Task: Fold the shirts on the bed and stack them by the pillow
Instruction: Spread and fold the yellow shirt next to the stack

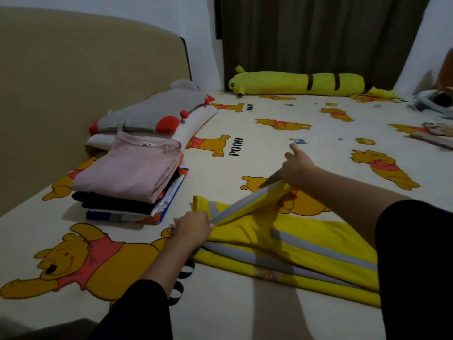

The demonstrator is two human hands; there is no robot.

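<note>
Hands first: the left hand (192, 228) is curled round one end of a grey-edged fold of the yellow shirt (289, 244), low against the sheet (245, 312), while the right hand (297, 168) pinches the other end of that fold farther out and raised, its forefinger and another finger sticking up loose. The edge runs taut and slanted between the two hands. Both forearms come out of black sleeves. The rest of the yellow shirt, crossed by grey stripes, lies flat on the sheet under and to the right of the arms, part of it hidden by the right sleeve. To the left, well apart from the hands, stands a stack (130, 190) of folded shirts, a pink one on top, dark and blue-and-white ones below. Just beyond the stack lies a white pillow (191, 126) with a grey-and-red soft toy (152, 114) on it, against a beige headboard (73, 69). A long yellow plush (294, 83) lies at the far edge beneath a dark curtain (318, 33).
</note>
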